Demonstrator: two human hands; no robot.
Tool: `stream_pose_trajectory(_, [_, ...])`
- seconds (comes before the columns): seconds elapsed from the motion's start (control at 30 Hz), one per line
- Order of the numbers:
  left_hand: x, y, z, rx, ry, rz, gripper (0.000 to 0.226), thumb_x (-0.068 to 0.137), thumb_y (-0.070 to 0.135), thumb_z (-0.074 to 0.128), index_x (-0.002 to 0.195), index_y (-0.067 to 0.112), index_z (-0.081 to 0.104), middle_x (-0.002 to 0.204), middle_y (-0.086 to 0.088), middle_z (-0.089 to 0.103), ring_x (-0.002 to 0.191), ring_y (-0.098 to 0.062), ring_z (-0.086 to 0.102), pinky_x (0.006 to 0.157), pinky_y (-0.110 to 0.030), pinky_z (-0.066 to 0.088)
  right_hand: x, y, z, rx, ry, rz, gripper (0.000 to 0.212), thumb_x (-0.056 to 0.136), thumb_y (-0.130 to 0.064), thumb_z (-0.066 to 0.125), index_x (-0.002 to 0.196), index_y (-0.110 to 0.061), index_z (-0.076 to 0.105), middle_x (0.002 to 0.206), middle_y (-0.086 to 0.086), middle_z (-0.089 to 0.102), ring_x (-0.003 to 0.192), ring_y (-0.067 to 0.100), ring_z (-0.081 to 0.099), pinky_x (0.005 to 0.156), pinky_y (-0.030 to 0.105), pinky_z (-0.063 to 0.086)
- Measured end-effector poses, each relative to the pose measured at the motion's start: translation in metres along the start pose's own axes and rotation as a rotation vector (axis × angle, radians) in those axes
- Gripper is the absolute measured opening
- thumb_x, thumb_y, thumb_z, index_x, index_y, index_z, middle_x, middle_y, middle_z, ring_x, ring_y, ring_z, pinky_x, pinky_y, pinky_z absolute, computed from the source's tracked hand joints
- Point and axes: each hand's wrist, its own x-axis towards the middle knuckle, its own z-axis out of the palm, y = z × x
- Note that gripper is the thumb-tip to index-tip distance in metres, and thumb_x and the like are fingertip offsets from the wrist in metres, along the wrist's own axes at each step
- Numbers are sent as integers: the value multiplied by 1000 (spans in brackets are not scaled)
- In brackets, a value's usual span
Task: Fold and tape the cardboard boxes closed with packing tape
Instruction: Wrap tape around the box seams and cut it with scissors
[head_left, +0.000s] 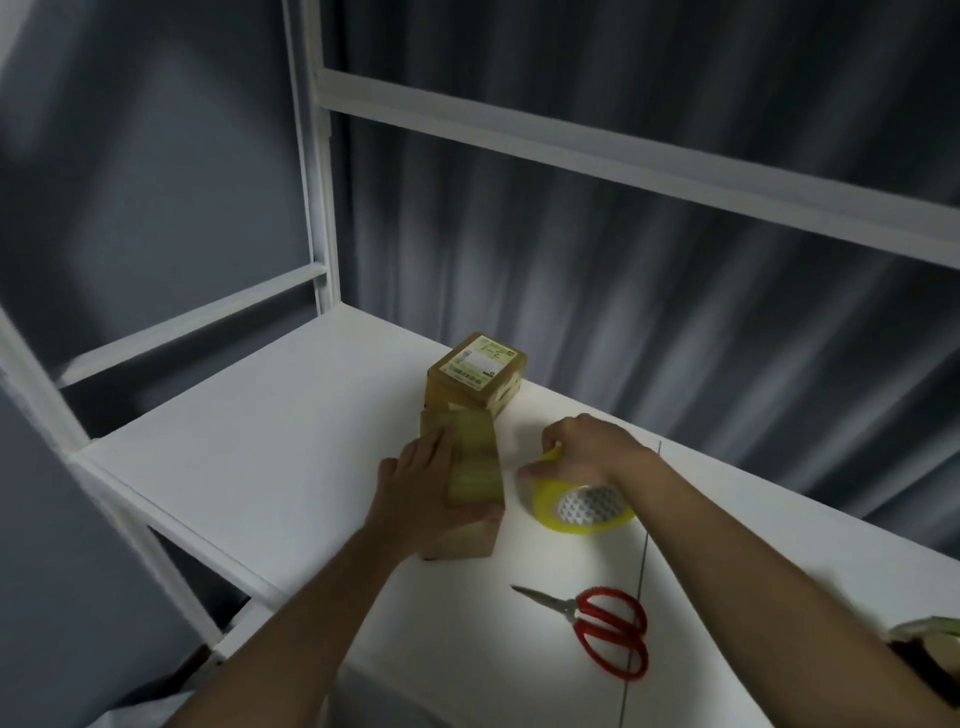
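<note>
A small cardboard box (475, 467), its top covered in tape, stands on the white table (270, 447). My left hand (421, 488) lies over its left side and top, the thumb hooked round the near right corner. Right of it lies a yellow roll of packing tape (582, 506). My right hand (576, 449) grips the roll's far edge from above. Behind the first box stands a second taped box (475, 371) with a printed label on top.
Red-handled scissors (597, 626) lie shut on the table near me, tips pointing left. Another box corner (930, 636) shows at the right edge. A white shelf frame (322, 208) rises at the table's back left, with a grey curtain behind.
</note>
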Motion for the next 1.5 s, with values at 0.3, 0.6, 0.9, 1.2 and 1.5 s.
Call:
stream_pose_trajectory(0.3, [4, 2, -9, 211, -150, 78, 115, 54, 86, -25, 147, 37, 23, 149, -11, 30, 131, -30, 38, 100, -51, 31, 11, -6, 32, -24, -25, -52, 59, 85, -72, 40, 123, -31, 56, 122, 1, 60, 109, 23, 56, 83, 32, 42])
stream_pose_trajectory(0.6, [13, 43, -14, -1, -448, -167, 77, 92, 65, 19, 150, 22, -10, 157, -13, -13, 145, -31, -10, 112, -57, 10, -14, 56, 73, 1104, 55, 92, 21, 89, -49, 58, 98, -31, 67, 108, 2, 66, 100, 20, 63, 96, 42, 49])
stream_pose_trajectory(0.9, [40, 64, -6, -165, -127, -594, 102, 83, 71, 44, 147, 11, -7, 156, -12, -3, 143, -35, 1, 112, -56, 18, -25, 56, 65, 1092, -19, 39, 32, 82, -43, 71, 99, -17, 71, 96, 4, 72, 88, 20, 70, 82, 32, 56])
stream_pose_trajectory(1.2, [48, 51, 0, -183, -146, -616, 100, 72, 64, 60, 144, 19, 5, 142, -9, 25, 126, -32, 35, 103, -47, 32, -24, 48, 62, 982, 54, 74, 40, 74, -54, 73, 85, -15, 72, 84, 1, 73, 77, 17, 71, 79, 39, 58])
stream_pose_trajectory(1.5, [51, 44, -8, -343, -14, -340, 101, 77, 57, 65, 147, 20, 3, 149, -8, 12, 131, -35, 27, 104, -50, 31, -45, 74, 44, 350, 52, 202, 71, 67, -82, 53, 109, -27, 65, 107, -2, 64, 96, 22, 58, 82, 32, 47])
